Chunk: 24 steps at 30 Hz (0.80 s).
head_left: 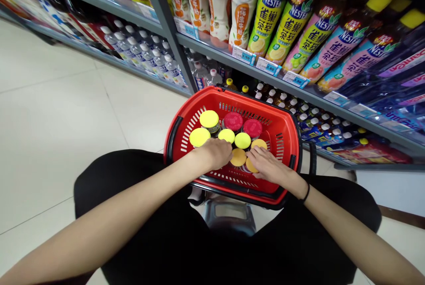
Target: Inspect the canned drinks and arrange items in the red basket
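A red shopping basket (288, 132) holds jars with coloured lids. Two jars with dark pink lids (233, 121) stand at the back, and several with yellow lids (209, 119) are at the left and middle. Several orange-lidded jars (238, 157) are nearer to me on the right. My left hand (214, 154) is in the basket, fingers curled down beside the yellow lids; whatever it grips is hidden beneath it. My right hand (267, 165), with a black band at the wrist, has its fingers closed over an orange-lidded jar (251, 166) at the right front.
Shelves of bottled drinks (272, 24) rise behind the basket, with price tags along the shelf edge (245, 55). Water bottles (146, 48) fill the lower left shelf. My black-clad legs (126, 187) flank the basket. A metal stool (229, 216) shows below, on tiled floor (59, 112).
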Each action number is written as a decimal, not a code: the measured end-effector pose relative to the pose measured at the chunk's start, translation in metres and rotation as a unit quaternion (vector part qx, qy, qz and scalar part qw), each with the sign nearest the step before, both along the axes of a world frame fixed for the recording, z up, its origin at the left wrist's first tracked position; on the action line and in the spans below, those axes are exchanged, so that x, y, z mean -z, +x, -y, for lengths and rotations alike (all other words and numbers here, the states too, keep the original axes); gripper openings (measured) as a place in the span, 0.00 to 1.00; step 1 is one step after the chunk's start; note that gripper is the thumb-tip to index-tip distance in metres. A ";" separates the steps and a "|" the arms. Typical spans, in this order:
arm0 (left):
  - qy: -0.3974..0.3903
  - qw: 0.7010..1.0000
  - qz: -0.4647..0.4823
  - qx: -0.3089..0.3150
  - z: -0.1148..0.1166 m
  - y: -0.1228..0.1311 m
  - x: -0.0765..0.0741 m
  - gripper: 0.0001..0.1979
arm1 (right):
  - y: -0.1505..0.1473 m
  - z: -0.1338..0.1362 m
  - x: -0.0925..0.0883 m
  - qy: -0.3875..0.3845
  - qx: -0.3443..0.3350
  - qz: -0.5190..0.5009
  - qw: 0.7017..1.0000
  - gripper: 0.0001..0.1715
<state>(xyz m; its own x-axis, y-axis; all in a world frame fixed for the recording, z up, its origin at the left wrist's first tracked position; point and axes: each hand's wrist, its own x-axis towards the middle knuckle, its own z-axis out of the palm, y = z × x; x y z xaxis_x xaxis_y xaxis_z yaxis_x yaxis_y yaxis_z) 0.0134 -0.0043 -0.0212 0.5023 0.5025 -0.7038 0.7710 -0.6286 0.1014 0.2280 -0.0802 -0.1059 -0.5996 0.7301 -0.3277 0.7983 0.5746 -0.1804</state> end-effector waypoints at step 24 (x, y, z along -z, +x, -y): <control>-0.004 1.000 0.006 -0.007 0.001 0.000 0.002 0.21 | -0.014 0.007 -0.013 -0.004 0.033 0.119 0.992 0.48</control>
<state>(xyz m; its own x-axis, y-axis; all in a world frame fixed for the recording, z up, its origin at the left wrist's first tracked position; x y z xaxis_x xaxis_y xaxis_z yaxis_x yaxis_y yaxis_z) 0.0133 -0.0049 -0.0227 0.5040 0.5041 -0.7014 0.7787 -0.6166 0.1164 0.2140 -0.0871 -0.0925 -0.4551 0.7623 -0.4602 0.8552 0.5182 0.0128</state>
